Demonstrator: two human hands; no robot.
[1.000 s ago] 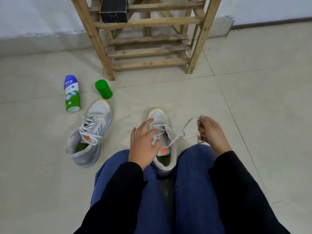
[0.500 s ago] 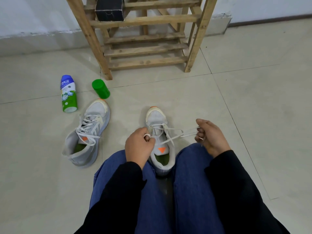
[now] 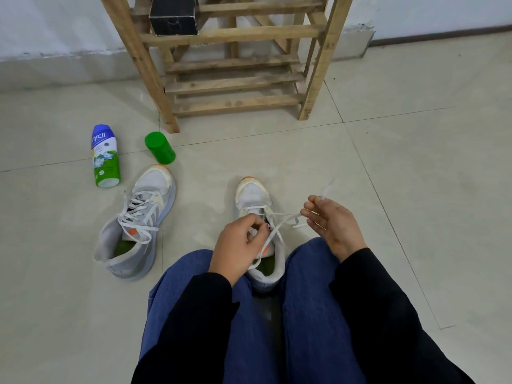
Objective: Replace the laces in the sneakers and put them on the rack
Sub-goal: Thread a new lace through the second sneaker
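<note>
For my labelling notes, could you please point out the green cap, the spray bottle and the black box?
green cap (image 3: pixel 160 148), head view, its side wall.
spray bottle (image 3: pixel 106 162), head view, its label.
black box (image 3: pixel 174 22), head view, its front face.

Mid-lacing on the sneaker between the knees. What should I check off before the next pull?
1. Left hand pinches the lace at the eyelets: ok.
2. Right hand grips the lace's free end: ok.
3. Sneaker between the knees sits upright, toe toward the rack: ok.
4. Lace threaded through every eyelet: cannot tell, the left hand covers them.
5. Second sneaker on the rack: not ok, it lies on the floor.
</note>
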